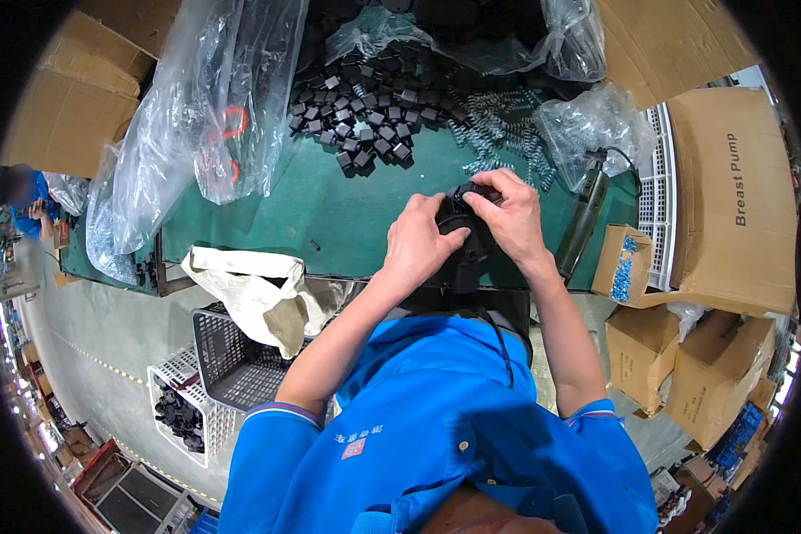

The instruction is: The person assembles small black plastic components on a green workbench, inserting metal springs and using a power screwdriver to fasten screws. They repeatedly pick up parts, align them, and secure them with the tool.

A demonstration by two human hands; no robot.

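Note:
Both hands meet over the front edge of the green table, around a black plastic part [468,233] whose exact kind I cannot make out. My left hand [421,238] grips its left side, thumb across the front. My right hand [511,214] pinches the upper right of the same part, with fingertips close together at its top. Beyond the hands lies a heap of small black plastic blocks [365,120]. To its right is a pile of metal coil springs [500,125]. A dark green and black cylindrical power screwdriver [585,214] lies right of my right hand.
Clear plastic bags [240,89] cover the table's left. A cream cloth [254,285] hangs over the front edge above a grey crate [245,365] and a white basket [187,405] of black parts. At right are a small box of blue-tinted screws [623,267] and large cardboard boxes [730,178].

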